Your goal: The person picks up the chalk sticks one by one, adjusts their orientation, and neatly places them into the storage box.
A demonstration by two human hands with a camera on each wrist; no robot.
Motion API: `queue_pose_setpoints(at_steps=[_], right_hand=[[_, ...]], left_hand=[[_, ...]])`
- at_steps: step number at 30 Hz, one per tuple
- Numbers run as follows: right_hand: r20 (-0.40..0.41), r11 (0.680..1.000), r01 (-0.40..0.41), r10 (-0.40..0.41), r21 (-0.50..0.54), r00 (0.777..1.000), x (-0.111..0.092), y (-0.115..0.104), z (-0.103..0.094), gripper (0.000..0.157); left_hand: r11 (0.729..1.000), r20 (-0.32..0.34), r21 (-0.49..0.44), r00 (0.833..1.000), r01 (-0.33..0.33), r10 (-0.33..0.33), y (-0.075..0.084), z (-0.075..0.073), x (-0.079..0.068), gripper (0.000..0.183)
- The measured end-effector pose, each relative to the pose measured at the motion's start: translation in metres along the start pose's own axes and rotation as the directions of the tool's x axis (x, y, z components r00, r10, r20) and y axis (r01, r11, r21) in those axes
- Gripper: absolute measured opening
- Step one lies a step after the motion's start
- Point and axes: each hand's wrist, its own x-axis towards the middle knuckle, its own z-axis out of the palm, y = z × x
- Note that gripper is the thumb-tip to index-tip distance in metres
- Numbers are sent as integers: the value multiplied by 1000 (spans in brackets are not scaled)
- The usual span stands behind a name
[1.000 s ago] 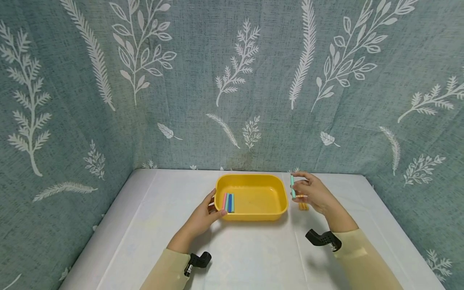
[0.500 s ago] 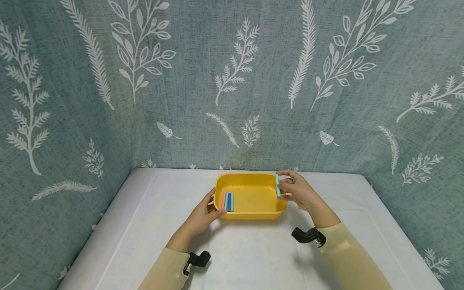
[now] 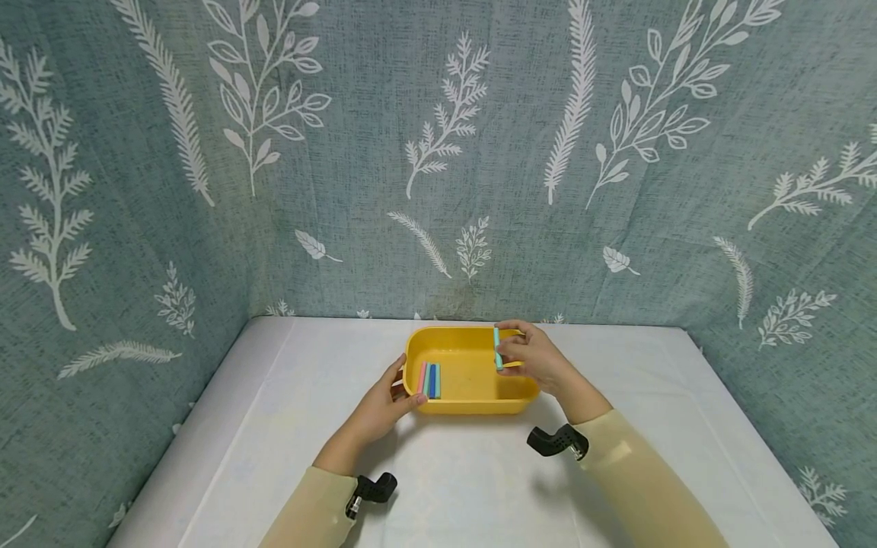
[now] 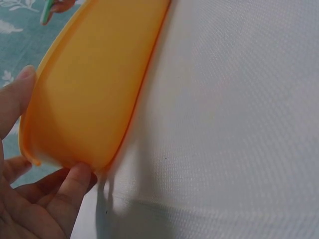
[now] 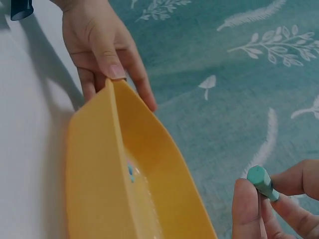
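A yellow plastic tray (image 3: 473, 406) sits on the white table. My left hand (image 3: 385, 405) grips its left end, thumb over the rim and fingers against the outer wall, as the left wrist view (image 4: 45, 199) also shows. My right hand (image 3: 537, 361) pinches a mint-green chalk stick (image 3: 498, 348) between thumb and fingers, upright over the right half of the tray. In the right wrist view the chalk's end (image 5: 258, 175) faces the camera. Several chalk sticks (image 3: 429, 380), pink, green and blue, lie side by side at the tray's left end.
The white tablecloth (image 3: 466, 479) spreads around the tray. Behind it hangs a teal curtain (image 3: 370, 190) with white leaf prints, which also runs along both sides. Black camera mounts (image 3: 558, 441) sit at both wrists.
My right hand has moved left with the green chalk stick, from beside the tray to over its right half. My left hand stays on the tray's left end.
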Motion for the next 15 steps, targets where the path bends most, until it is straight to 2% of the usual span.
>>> queue_pose_setpoints(at_steps=[6, 15], right_hand=[[25, 1000, 3, -3, 20, 1000, 8, 7, 12, 50], [11, 999, -21, 20, 26, 1000, 21, 18, 30, 52]], left_hand=[[1000, 1, 0, 1000, 11, -11, 1, 0, 1, 90], [1000, 4, -12, 1000, -5, 5, 1, 0, 0, 90]])
